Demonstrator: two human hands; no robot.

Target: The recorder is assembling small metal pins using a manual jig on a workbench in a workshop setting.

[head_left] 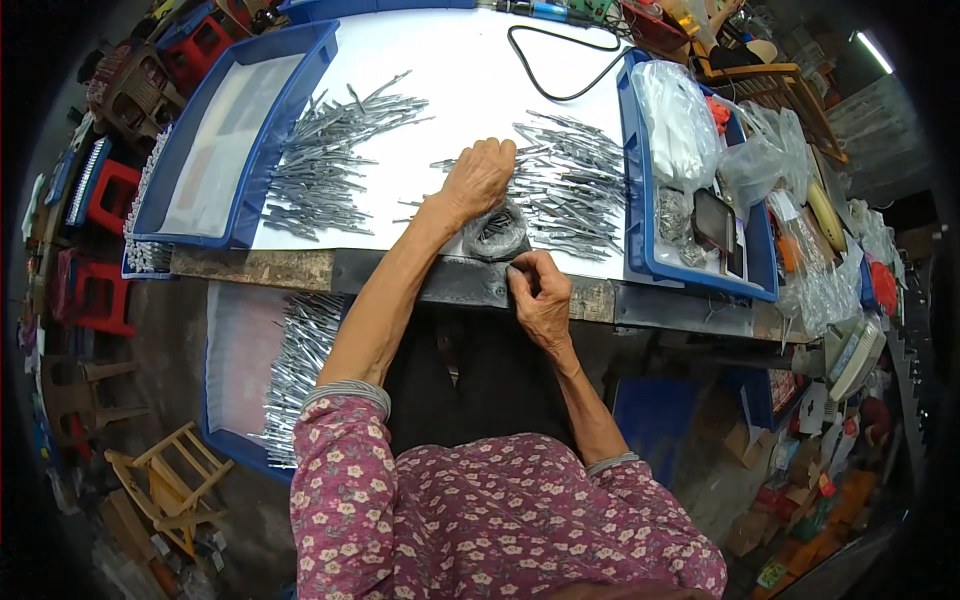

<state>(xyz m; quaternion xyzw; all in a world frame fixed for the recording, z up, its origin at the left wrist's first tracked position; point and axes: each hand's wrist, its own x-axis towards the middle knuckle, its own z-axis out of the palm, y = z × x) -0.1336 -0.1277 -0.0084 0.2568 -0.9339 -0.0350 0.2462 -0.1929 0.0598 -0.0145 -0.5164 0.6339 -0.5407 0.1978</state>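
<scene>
Though small, a round container (482, 248); dark pieces (495, 226) inside

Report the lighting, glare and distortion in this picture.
Head view: the white tabletop is bright, the floor below dimmer; head view: a lit tube glares at upper right; head view: a red stool near the left rim looks skewed, the corners black.

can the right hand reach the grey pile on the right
Likely yes: the right hand is at the near table edge, just short of the grey pile, with nothing visible between them; the round container sits to the left.
</scene>
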